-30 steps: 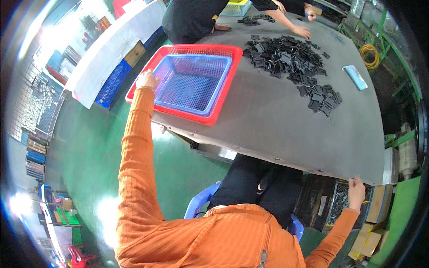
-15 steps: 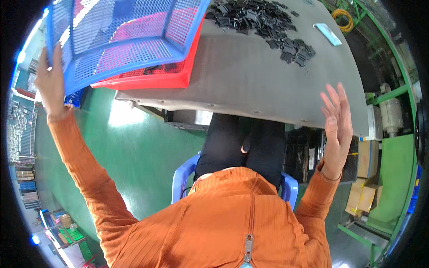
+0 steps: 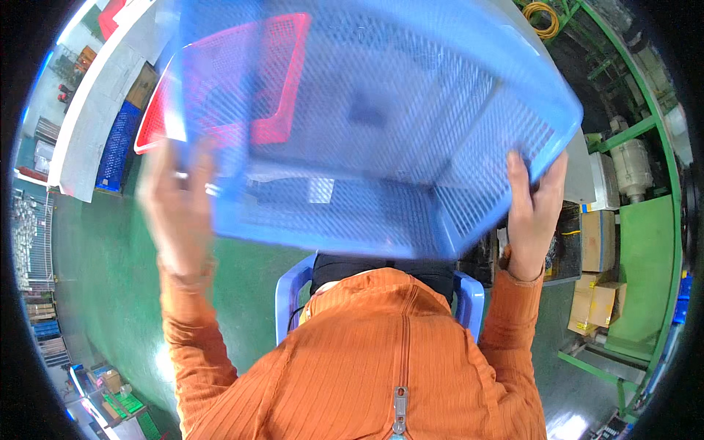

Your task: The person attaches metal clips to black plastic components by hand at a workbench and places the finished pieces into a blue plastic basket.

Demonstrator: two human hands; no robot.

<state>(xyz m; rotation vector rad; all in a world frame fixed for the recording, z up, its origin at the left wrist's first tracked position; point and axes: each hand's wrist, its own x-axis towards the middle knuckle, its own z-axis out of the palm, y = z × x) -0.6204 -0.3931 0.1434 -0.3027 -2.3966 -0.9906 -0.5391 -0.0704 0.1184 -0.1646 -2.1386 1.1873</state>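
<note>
A large blue perforated plastic basket (image 3: 345, 213) is held up in front of me, tilted so that its inside shows. My left hand (image 3: 180, 198), smeared by motion, grips its left rim. At the right end, my right hand (image 3: 534, 209) has its fingers and thumb closed round the rim. Through the mesh and past the left side of the blue basket shows a red perforated basket (image 3: 150, 128) on the table. Most of the grey tabletop is hidden behind the blue basket.
Blue chair arms (image 3: 469, 301) flank me on the green floor (image 3: 110, 279). Another blue crate (image 3: 117, 150) stands at the left beside a white panel (image 3: 88, 139). To the right are cardboard boxes (image 3: 598, 301), a green frame (image 3: 664, 139) and a coiled yellow hose (image 3: 541, 20).
The blue basket has swung right, from above the red basket to in front of me. My right hand, empty before, now holds its right rim. My left hand moved right with it.
</note>
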